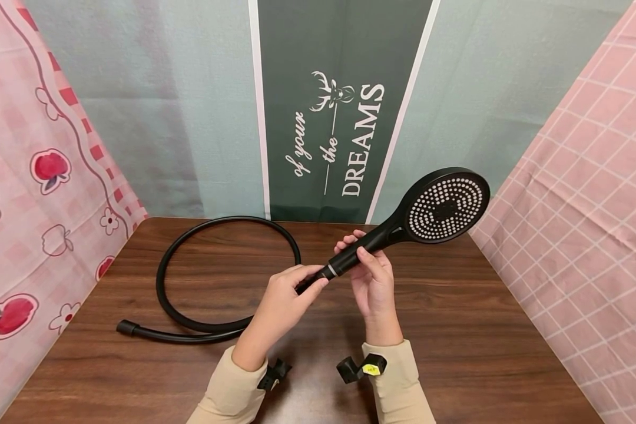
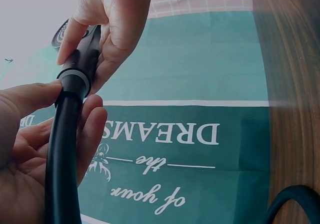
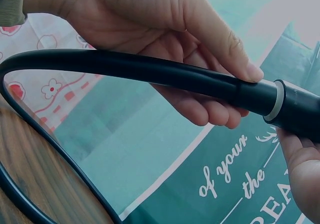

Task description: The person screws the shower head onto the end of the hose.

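A black handheld shower head (image 1: 447, 206) points up and to the right, its face of pale nozzles turned toward me in the head view. My right hand (image 1: 372, 282) holds it by the handle (image 1: 368, 242), thumb across the front and fingers behind. With thumb and fingers, my left hand (image 1: 286, 300) pinches the end fitting of a black shower hose (image 1: 161, 282) at the base of that handle. A pale ring (image 3: 275, 102) shows where fitting and handle meet in the right wrist view. Both hands are above the table, close together.
The hose loops over the left of the brown wooden table (image 1: 456, 330), its other end fitting (image 1: 128, 327) lying at the left. Behind hangs a green curtain (image 1: 344, 35) with white lettering. Pink patterned cloths stand at the left (image 1: 10, 235) and right (image 1: 588, 194).
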The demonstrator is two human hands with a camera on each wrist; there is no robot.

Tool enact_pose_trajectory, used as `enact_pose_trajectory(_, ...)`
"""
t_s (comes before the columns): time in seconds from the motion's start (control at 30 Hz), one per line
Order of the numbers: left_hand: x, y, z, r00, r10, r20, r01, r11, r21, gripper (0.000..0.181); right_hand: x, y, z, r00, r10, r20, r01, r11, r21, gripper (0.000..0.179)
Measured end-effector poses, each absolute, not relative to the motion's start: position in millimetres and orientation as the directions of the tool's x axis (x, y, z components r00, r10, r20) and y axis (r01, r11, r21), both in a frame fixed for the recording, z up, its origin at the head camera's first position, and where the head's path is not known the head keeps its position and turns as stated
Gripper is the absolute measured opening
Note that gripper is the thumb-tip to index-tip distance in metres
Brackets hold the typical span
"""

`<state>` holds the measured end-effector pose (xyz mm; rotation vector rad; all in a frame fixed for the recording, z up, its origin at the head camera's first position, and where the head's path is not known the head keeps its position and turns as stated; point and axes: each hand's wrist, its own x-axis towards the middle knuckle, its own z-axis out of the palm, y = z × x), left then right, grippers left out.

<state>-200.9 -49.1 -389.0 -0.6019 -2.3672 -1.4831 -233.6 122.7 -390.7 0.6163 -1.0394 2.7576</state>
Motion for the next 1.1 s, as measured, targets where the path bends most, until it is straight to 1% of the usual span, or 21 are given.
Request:
enact_pose_trajectory(0.4, -201.0, -49.5, -389.6, -0.870, 0.191, 0.455, 0.493, 0.364, 0.790, 0.022, -233.1, 122.4, -390.8, -0.910, -0.020, 0.415, -0.260, -0.751, -0.607, 0.026)
enact_pose_trajectory(0.63, -201.0, -50.7, -388.9, -0.887, 0.179, 0.425, 0.461, 0.352, 0.815, 0.024, -232.4, 121.7, -389.3, -0.912, -0.019, 0.409, -0.259, -0.746, -0.613, 0.026)
enact_pose_trajectory(1.1, -200.1, -49.3, -387.5, -0.891, 0.173, 0.421, 0.455, 0.369, 0.810, 0.020, -232.9, 122.0, -389.9, -0.911, -0.017, 0.413, -0.264, -0.745, -0.612, 0.026)
